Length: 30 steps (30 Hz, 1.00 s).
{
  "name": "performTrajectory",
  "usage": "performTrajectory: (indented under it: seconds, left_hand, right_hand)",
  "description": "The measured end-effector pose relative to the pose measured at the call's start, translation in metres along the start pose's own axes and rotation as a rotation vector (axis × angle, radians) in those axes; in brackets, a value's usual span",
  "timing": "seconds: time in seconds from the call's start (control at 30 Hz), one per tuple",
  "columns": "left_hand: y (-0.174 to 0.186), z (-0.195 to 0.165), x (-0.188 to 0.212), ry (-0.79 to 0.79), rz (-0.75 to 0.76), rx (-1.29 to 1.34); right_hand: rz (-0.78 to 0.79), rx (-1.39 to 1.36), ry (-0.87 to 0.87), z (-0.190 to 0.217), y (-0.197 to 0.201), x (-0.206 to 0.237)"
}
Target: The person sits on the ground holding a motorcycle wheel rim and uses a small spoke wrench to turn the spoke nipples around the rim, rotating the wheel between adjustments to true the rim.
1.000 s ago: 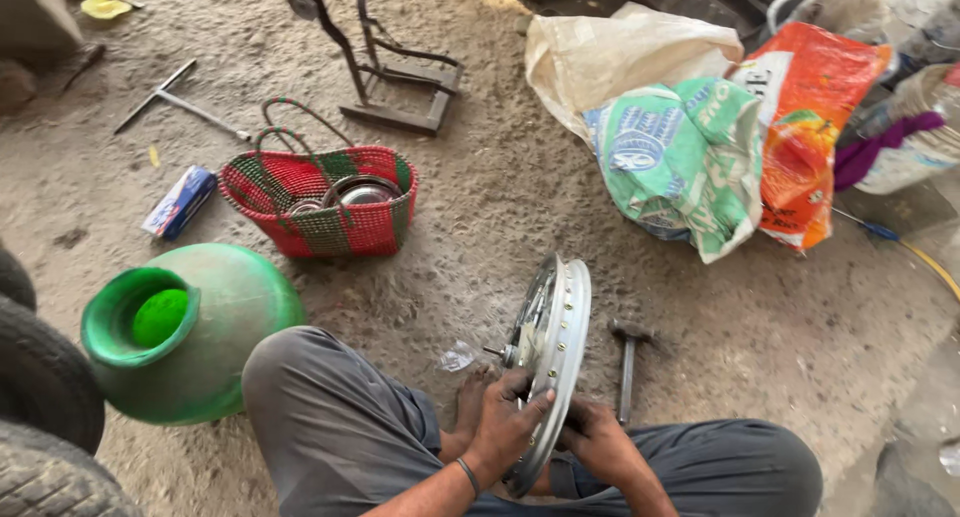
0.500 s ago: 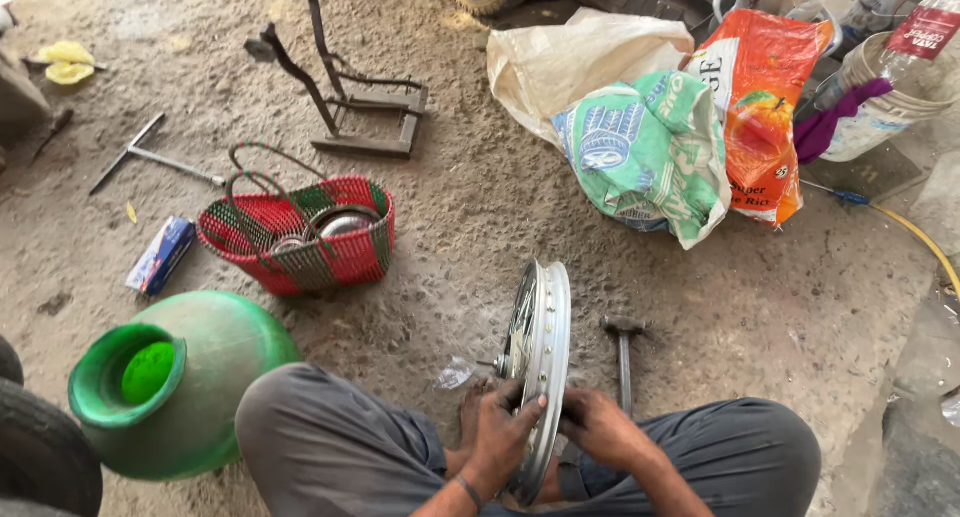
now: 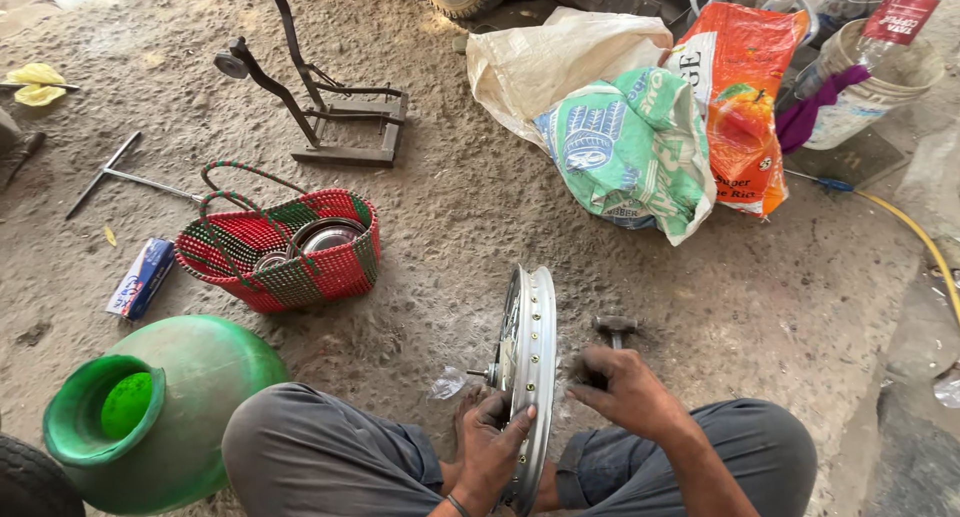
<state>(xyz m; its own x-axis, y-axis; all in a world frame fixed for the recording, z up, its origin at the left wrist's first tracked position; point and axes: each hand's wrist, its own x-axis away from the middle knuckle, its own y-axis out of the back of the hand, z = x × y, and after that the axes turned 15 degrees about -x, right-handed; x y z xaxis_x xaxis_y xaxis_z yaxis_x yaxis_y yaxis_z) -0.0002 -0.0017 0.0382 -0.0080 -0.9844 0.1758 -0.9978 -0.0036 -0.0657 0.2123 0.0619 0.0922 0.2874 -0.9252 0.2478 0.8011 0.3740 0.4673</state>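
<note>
A shiny metal wheel rim (image 3: 533,329) stands upright on its edge on the sandy ground between my knees. An axle stub (image 3: 470,376) sticks out of its hub to the left. My left hand (image 3: 492,447) grips the near edge of the rim. My right hand (image 3: 625,392) hovers just right of the rim, fingers loosely curled, apart from the metal. A hammer (image 3: 614,328) lies on the ground right behind that hand. I cannot tell whether the fingers hold anything.
A red and green woven basket (image 3: 345,267) with metal bowls stands to the left, a green plastic pot (image 3: 190,397) nearer me. A metal stand (image 3: 320,117), a T-shaped wrench (image 3: 125,175), printed sacks (image 3: 640,147), a bucket (image 3: 880,87) and a yellow hose (image 3: 925,242) lie further out.
My right hand has come off the rim and lifted to the right of it. The camera has tilted and moved closer; the rim stays upright.
</note>
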Motion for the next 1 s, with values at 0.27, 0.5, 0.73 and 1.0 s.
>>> performTrajectory:
  seconds: [0.27,0.5,0.73,1.0]
  left_hand:
    - [0.0,0.005,-0.001,0.006,0.032,0.008]
    - [0.004,-0.007,-0.007,0.052,0.065,-0.048]
    - [0.001,-0.017,-0.003,-0.005,0.011,0.06]
    - [0.001,-0.017,0.002,-0.101,0.045,-0.041]
  right_hand:
    - [0.156,-0.602,-0.406,-0.079,-0.066,0.028]
    - [-0.015,-0.476,-0.281,-0.085,-0.071,0.021]
    - [-0.019,-0.14,0.089,-0.008,-0.008,-0.001]
    - [-0.058,-0.177,-0.153,-0.022,-0.029,0.021]
